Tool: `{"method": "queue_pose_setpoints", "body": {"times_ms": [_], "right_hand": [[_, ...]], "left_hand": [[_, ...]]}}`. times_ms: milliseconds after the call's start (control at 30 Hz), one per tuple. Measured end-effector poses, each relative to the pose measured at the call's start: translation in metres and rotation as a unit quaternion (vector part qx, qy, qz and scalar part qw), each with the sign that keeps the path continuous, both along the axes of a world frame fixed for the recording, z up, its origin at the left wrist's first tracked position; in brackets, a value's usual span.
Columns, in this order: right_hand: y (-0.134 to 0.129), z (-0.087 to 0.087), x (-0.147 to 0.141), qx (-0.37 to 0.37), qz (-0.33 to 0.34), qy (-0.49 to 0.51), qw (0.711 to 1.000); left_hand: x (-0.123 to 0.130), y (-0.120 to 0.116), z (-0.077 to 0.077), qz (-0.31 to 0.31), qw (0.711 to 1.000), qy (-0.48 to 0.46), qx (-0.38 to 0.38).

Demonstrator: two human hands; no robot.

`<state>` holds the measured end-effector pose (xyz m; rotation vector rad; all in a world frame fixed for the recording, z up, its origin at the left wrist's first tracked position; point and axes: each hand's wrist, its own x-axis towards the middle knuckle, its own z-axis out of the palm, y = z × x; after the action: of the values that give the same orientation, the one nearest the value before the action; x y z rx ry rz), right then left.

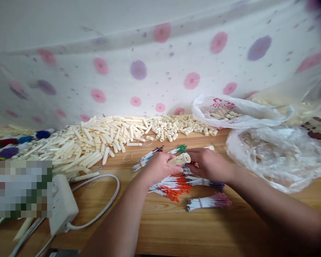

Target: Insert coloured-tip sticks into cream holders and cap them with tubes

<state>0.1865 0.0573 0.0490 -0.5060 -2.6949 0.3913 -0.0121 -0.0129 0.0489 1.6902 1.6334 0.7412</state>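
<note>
My left hand (160,166) is wrapped round a cream plastic tube (176,160), whose slotted, open end points to the right. Close by that end, my right hand (203,160) has its fingers curled together; what they hold, if anything, is hidden. A small cream piece (210,147) shows just behind the right hand. Under both hands lie thin white sticks with orange ends (173,187), spread in a fan. Bundled sticks with purple ends (205,182) and with pink ends (208,201) lie nearer me and to the right. Green-ended sticks (178,149) lie beyond the hands.
A large heap of cream tubes (96,137) covers the back left, with short slotted pieces (176,126) beside it. Plastic bags (278,157) stand at the right. A white power strip (62,203) with a looping cable (117,189) sits at the left. Flowered sheeting (139,69) hangs behind.
</note>
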Motion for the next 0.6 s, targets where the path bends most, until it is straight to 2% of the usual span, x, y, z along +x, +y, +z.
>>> {"method": "queue_pose_setpoints", "body": {"times_ms": [67, 167, 267, 400, 500, 600], "right_hand": [[-0.008, -0.005, 0.012, -0.04, -0.003, 0.039, 0.998], [-0.009, -0.014, 0.02, -0.133, -0.017, 0.107, 0.985], [-0.006, -0.019, 0.023, -0.258, -0.039, 0.154, 0.953], [-0.003, -0.02, 0.027, -0.39, 0.032, 0.195, 0.899], [-0.003, -0.022, 0.03, -0.434, 0.065, 0.243, 0.865], [-0.004, -0.023, 0.03, -0.433, 0.071, 0.274, 0.856]], "left_hand": [[0.02, -0.004, 0.0, -0.008, 1.0, 0.012, -0.001], [0.03, -0.004, -0.004, 0.0, 1.0, 0.011, -0.012], [0.028, 0.0, -0.011, 0.009, 0.999, -0.028, -0.026], [0.03, 0.003, -0.013, 0.01, 0.993, -0.111, -0.036], [0.033, 0.001, -0.013, -0.032, 0.987, -0.153, -0.033], [0.035, -0.002, -0.014, -0.066, 0.979, -0.192, -0.027]]}}
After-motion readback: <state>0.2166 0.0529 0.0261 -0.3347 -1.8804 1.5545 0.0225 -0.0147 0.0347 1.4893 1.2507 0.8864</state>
